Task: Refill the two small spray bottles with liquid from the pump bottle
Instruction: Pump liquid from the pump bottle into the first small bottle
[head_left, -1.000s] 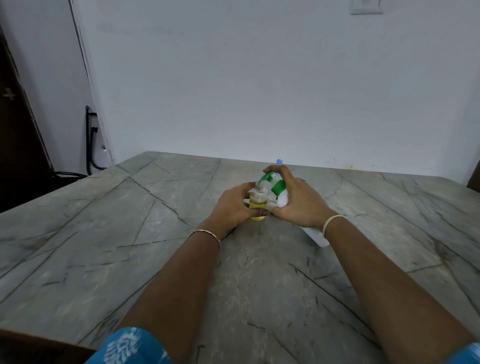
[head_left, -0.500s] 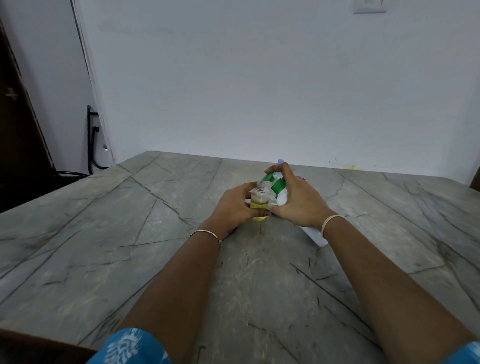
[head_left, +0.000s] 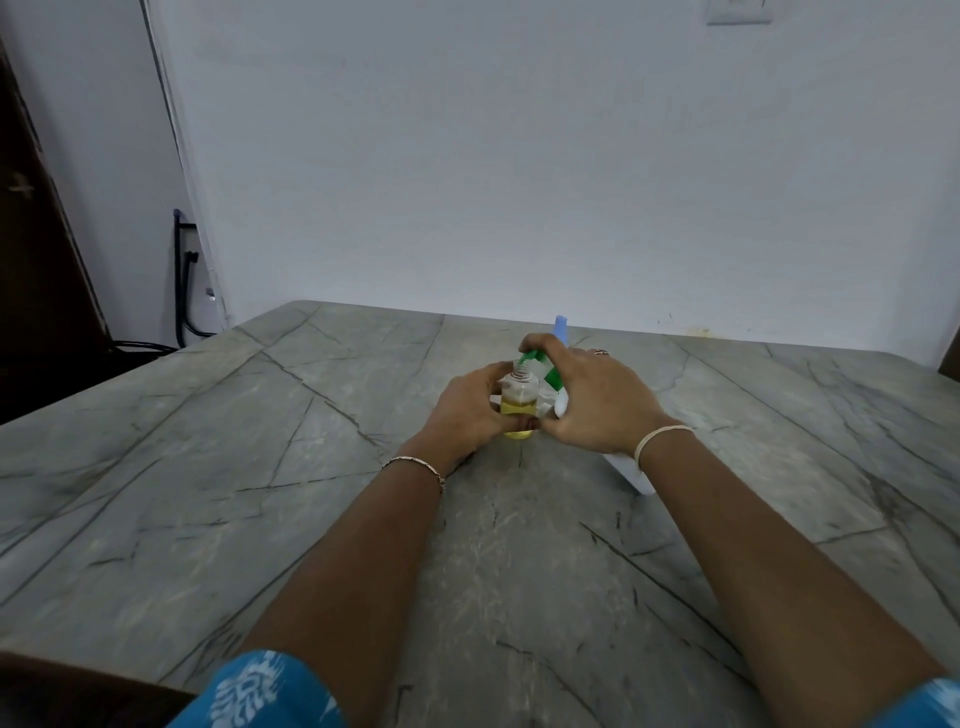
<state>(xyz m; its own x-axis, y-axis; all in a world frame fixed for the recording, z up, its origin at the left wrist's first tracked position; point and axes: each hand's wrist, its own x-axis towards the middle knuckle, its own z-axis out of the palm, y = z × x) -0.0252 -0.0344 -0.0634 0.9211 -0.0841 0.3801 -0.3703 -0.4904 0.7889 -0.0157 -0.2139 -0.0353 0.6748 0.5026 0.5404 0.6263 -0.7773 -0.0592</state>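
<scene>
Hands meet near the middle of a grey, dark-veined stone table (head_left: 260, 467), both closed around bottles. The left hand (head_left: 465, 410) holds a small spray bottle (head_left: 519, 397) upright, its fingers (head_left: 488, 375) curled round the clear body from the left, with the thumb across the near side low down. The small spray bottle has no cap: its threaded neck stands bare, and yellow liquid fills roughly the lower half. Its base shows just under the fingers and seems to rest on the table, though the grip hides the contact. The right hand (head_left: 597, 410) grips the pump bottle (head_left: 631, 470), a white bottle with a green and white label, held tilted: its bottom end lies low beside the right wrist, toward the person, and its pale blue top pokes out beyond the knuckles on the far side. The right forefinger (head_left: 535, 343) arches over the labelled part, just above the open neck of the small bottle, and the two bottles sit pressed side by side between the hands. Whether liquid is passing between them cannot be told. A thin chain bracelet (head_left: 415, 464) circles the left wrist, a pale band (head_left: 660, 436) the right, and a ring (head_left: 600, 352) shows on the right hand. Blue patterned sleeves (head_left: 260, 691) edge the bottom of the view. A plain white wall (head_left: 519, 156) rises behind the table, with black cables (head_left: 182, 280) at its left corner beside a dark door (head_left: 36, 234).
</scene>
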